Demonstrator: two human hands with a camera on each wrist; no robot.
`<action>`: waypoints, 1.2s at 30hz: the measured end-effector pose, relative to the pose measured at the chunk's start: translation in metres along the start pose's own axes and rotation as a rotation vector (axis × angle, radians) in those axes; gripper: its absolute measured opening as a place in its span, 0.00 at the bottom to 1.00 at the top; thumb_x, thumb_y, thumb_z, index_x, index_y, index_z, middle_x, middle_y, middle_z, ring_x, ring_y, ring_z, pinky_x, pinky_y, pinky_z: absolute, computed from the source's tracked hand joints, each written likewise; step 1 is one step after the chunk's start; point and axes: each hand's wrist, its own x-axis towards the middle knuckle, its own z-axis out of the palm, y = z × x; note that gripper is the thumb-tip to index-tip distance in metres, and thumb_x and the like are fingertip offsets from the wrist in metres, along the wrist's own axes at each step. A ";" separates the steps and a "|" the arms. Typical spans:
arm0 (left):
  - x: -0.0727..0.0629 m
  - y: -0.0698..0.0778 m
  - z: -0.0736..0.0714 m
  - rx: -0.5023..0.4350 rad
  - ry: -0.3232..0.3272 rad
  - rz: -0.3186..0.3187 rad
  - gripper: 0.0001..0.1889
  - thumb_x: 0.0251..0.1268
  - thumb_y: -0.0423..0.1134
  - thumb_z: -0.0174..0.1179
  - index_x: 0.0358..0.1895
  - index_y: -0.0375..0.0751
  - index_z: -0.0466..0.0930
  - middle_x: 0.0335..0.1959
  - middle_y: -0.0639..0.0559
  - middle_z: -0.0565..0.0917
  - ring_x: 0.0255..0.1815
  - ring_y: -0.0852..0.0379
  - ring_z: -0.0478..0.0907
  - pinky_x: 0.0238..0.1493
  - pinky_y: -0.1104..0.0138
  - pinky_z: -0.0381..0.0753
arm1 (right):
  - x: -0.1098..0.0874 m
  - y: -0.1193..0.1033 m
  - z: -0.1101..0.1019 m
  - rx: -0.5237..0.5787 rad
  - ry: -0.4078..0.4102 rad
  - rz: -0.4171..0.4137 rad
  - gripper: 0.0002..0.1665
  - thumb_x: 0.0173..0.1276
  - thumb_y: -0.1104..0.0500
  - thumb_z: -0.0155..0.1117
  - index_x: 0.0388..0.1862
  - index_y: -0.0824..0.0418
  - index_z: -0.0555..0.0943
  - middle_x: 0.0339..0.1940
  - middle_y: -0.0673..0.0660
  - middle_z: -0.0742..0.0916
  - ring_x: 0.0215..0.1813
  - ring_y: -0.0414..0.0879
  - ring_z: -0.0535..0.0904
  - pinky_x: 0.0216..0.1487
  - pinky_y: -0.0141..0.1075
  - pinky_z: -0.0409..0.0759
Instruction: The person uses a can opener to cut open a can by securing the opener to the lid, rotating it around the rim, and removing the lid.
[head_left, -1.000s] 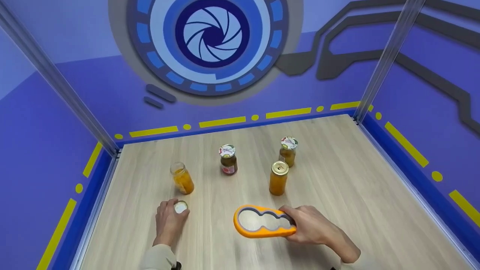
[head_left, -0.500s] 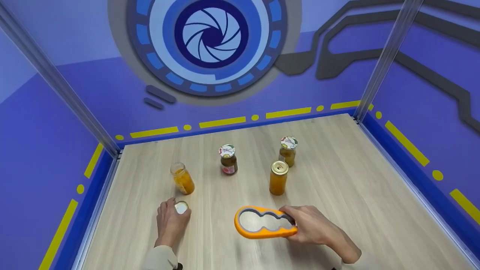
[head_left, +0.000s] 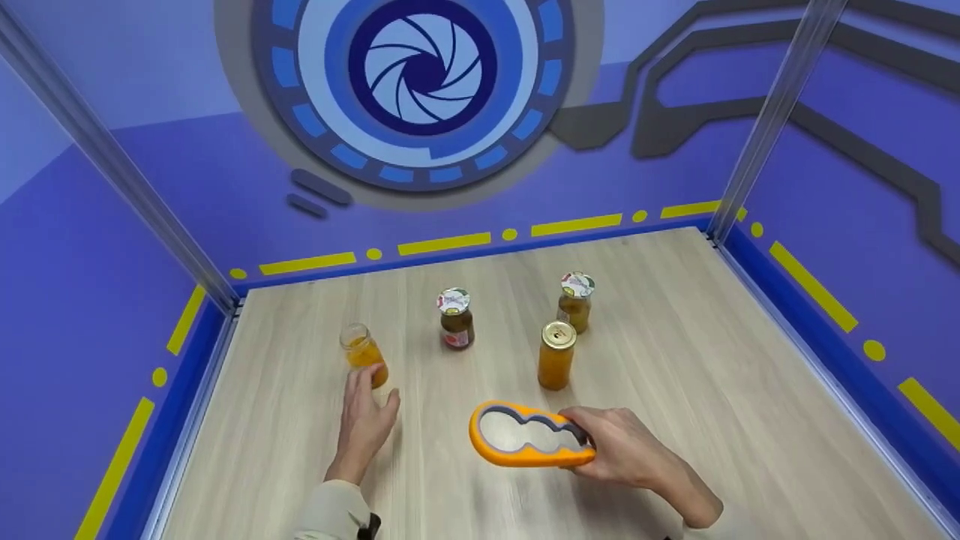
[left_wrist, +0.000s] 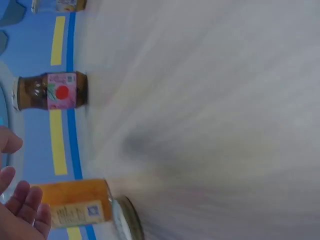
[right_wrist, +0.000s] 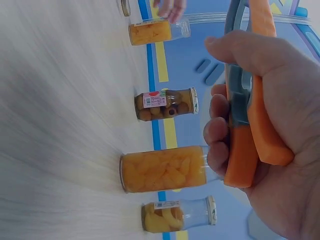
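My left hand (head_left: 364, 420) is lifted with loosely bent fingers and nothing between them. It is in front of the lidless jar (head_left: 363, 352) of orange fruit; I cannot tell whether it touches the glass. A lid (left_wrist: 128, 220) stands on edge on the table by that jar in the left wrist view; the hand hides it in the head view. My right hand (head_left: 626, 450) grips one end of an orange and grey jar opener (head_left: 517, 459), held above the table. Behind the opener stands a gold-lidded jar (head_left: 556, 364) of orange fruit.
A dark jar (head_left: 457, 322) with a patterned lid stands at the back middle. Another patterned-lid jar (head_left: 576, 306) is just behind the gold-lidded one. Blue and purple walls (head_left: 172, 195) close in the wooden table (head_left: 675, 315) at the back and sides.
My left hand has let go of the lid and moved up and slightly right, towards the lidless jar. The jar opener has tilted slightly; my right hand has barely moved.
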 end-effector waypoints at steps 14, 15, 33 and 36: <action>0.041 0.037 0.024 -0.185 -0.022 0.042 0.27 0.68 0.31 0.65 0.68 0.31 0.70 0.62 0.39 0.75 0.64 0.43 0.72 0.66 0.49 0.73 | 0.000 0.003 -0.003 -0.027 -0.060 0.060 0.27 0.58 0.53 0.79 0.55 0.54 0.81 0.32 0.39 0.80 0.29 0.33 0.71 0.31 0.29 0.72; 0.044 0.037 0.026 -0.203 -0.021 0.031 0.27 0.68 0.31 0.64 0.68 0.31 0.69 0.62 0.38 0.75 0.65 0.43 0.72 0.67 0.48 0.73 | 0.000 0.003 -0.003 -0.022 -0.062 0.059 0.27 0.58 0.53 0.79 0.55 0.54 0.81 0.32 0.40 0.80 0.29 0.33 0.71 0.31 0.29 0.72; 0.087 0.045 0.071 -0.307 -0.169 -0.185 0.33 0.74 0.38 0.62 0.77 0.39 0.60 0.73 0.41 0.69 0.74 0.44 0.65 0.74 0.48 0.65 | -0.006 0.007 -0.007 -0.007 -0.078 0.085 0.29 0.55 0.57 0.79 0.56 0.55 0.81 0.34 0.36 0.79 0.31 0.33 0.73 0.33 0.31 0.76; 0.094 0.046 0.076 -0.313 -0.200 -0.198 0.35 0.72 0.40 0.64 0.78 0.41 0.59 0.75 0.41 0.67 0.76 0.44 0.63 0.74 0.48 0.65 | -0.007 0.008 -0.008 -0.019 -0.049 0.076 0.28 0.54 0.57 0.80 0.55 0.53 0.82 0.32 0.36 0.79 0.30 0.33 0.72 0.32 0.30 0.74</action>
